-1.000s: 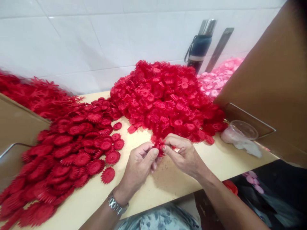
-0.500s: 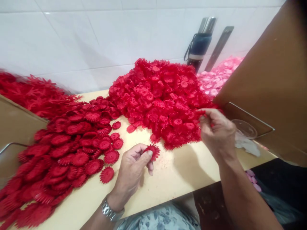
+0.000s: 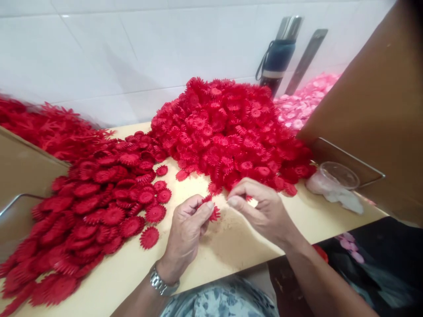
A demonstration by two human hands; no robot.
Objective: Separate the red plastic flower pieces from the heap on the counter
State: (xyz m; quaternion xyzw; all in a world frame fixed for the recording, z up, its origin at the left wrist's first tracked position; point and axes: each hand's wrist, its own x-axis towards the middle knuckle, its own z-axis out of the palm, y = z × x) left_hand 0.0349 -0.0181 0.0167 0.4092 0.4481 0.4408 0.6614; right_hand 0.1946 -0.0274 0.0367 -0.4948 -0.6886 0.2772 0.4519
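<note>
Well, L hand (image 3: 188,226) pinches red flower (image 3: 215,214) by left edge, above near worktop (image 3: 231,248), prob. keeping right side exposed; R hand (image 3: 262,207) just right, fingertips narrow, can't tell if holding anything.

Watch (image 3: 162,281): silver-coloured metal, linked band, worn on the left wrist
Garment (image 3: 220,299): pale blue-white cloth, printed with darker grey-blue, leaf-like patches
Left hand (image 3: 187,231): bare
Right hand (image 3: 262,211): bare
Forearms (image 3: 319,275): uncovered

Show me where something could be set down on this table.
Bare table shows between the left red pile and left hand, and between the right hand and plastic tub. The back is crowded by the large red heap.
</note>
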